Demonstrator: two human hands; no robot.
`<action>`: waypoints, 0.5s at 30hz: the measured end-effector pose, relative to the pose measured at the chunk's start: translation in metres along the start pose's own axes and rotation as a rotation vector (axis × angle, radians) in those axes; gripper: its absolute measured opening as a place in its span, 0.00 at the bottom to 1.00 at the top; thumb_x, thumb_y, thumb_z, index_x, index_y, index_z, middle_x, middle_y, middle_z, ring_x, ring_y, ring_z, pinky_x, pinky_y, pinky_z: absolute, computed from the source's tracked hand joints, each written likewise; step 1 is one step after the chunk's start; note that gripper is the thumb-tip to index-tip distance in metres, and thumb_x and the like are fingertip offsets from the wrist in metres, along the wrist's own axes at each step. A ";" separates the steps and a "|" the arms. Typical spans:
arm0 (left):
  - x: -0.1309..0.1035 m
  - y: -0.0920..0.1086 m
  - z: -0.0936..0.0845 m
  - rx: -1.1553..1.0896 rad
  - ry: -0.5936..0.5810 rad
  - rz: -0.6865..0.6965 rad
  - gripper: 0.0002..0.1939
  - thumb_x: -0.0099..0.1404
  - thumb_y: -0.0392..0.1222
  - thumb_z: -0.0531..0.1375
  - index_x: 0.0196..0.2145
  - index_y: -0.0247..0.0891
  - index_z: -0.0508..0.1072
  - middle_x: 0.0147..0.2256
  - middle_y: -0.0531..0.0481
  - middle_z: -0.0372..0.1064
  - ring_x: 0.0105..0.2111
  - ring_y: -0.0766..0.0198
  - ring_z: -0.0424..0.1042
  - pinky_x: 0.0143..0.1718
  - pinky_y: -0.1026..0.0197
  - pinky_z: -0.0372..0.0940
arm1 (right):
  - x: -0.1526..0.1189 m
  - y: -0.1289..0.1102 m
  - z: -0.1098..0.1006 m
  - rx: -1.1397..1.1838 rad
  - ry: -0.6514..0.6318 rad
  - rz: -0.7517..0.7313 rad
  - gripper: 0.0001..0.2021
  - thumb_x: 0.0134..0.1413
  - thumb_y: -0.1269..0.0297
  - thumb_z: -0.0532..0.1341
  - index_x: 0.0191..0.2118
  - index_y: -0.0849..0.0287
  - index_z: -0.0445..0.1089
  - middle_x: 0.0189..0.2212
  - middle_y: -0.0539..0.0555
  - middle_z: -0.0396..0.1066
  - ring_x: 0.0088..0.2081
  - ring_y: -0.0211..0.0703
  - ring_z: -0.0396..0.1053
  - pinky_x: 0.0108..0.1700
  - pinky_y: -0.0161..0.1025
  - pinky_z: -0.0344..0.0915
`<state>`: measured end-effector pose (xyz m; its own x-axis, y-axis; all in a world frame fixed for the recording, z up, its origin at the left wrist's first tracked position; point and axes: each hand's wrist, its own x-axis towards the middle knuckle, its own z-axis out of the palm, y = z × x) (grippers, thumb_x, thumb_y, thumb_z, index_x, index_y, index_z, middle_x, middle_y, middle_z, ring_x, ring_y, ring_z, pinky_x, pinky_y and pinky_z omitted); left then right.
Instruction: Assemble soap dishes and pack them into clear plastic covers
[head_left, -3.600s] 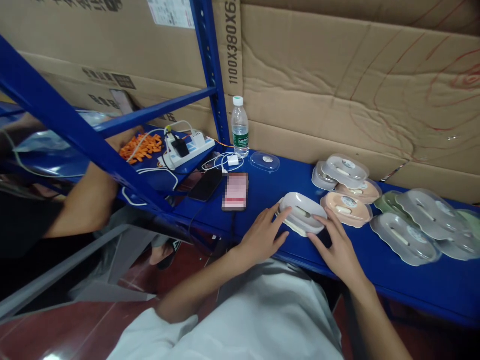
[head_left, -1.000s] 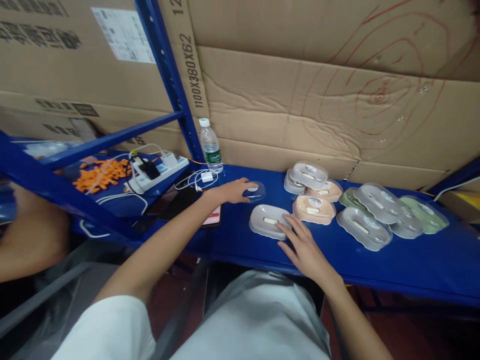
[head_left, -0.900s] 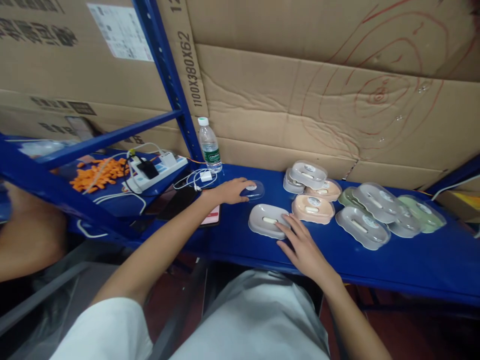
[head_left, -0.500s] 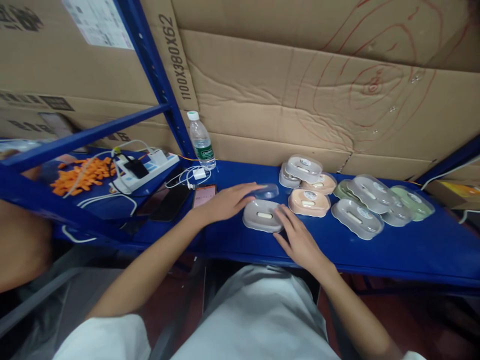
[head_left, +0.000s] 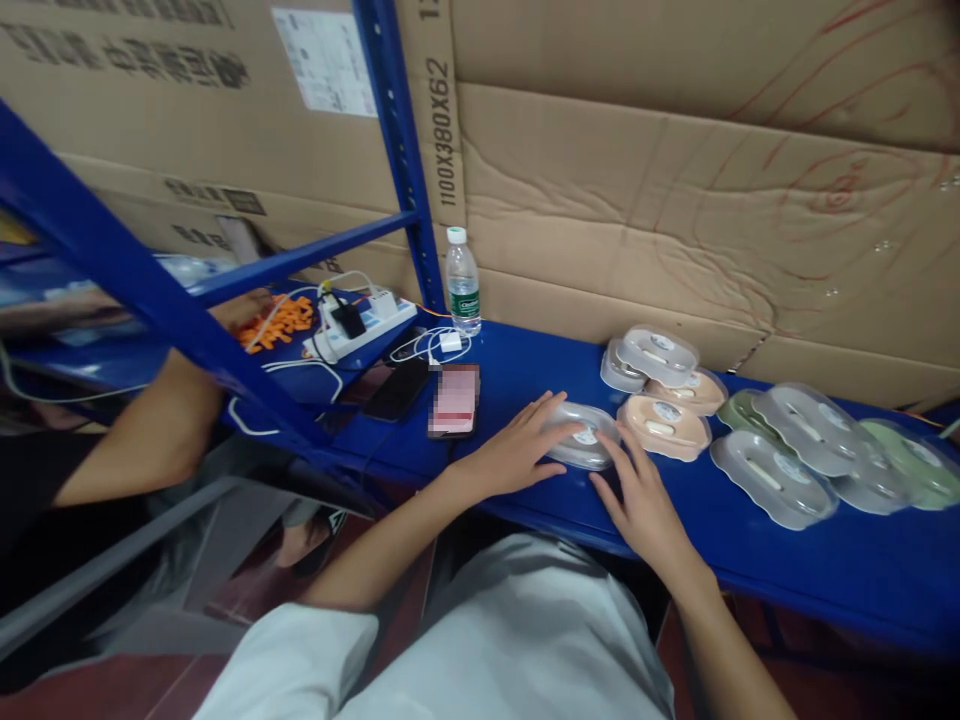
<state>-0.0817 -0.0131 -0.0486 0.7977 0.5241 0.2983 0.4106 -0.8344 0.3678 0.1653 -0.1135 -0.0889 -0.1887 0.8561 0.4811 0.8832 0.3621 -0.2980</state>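
Note:
A grey oval container (head_left: pixel 576 450) lies on the blue tabletop, a clear plastic lid (head_left: pixel 581 432) with a round white label over it. My left hand (head_left: pixel 517 450) covers its left side, fingers stretched across the lid and thumb near the front edge. On the right side, my right hand (head_left: pixel 634 490) touches the rim with spread fingertips, its thumb apart at the front. Just beyond that hand sits a peach container (head_left: pixel 664 428) under a similar clear lid. Whether the grey container's lid is fully seated cannot be made out.
More lidded containers, stacked grey and peach (head_left: pixel 656 355) and overlapping grey and green (head_left: pixel 814 430), lie to the right. A water bottle (head_left: pixel 463 285), lit phone (head_left: pixel 454 400), dark phone (head_left: pixel 397 388) and power strip (head_left: pixel 360 330) stand left. Beyond a blue post (head_left: pixel 150 260), another person's arm (head_left: pixel 150 430) reaches toward orange pieces (head_left: pixel 281 322).
My left hand has brought the clear lid from behind the grey container down onto it. My right hand stays at the container's right side. The view has swung left.

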 end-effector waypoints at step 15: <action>0.008 -0.007 -0.005 -0.262 -0.075 -0.143 0.41 0.71 0.61 0.65 0.75 0.53 0.57 0.78 0.39 0.41 0.78 0.40 0.44 0.74 0.36 0.51 | 0.000 -0.002 -0.002 0.047 0.000 0.085 0.29 0.77 0.56 0.52 0.77 0.47 0.50 0.76 0.63 0.50 0.77 0.59 0.51 0.74 0.65 0.57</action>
<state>-0.0807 -0.0024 -0.0450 0.7744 0.6106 0.1654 0.4004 -0.6755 0.6192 0.1646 -0.1150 -0.0862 -0.1138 0.8845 0.4524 0.8749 0.3051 -0.3763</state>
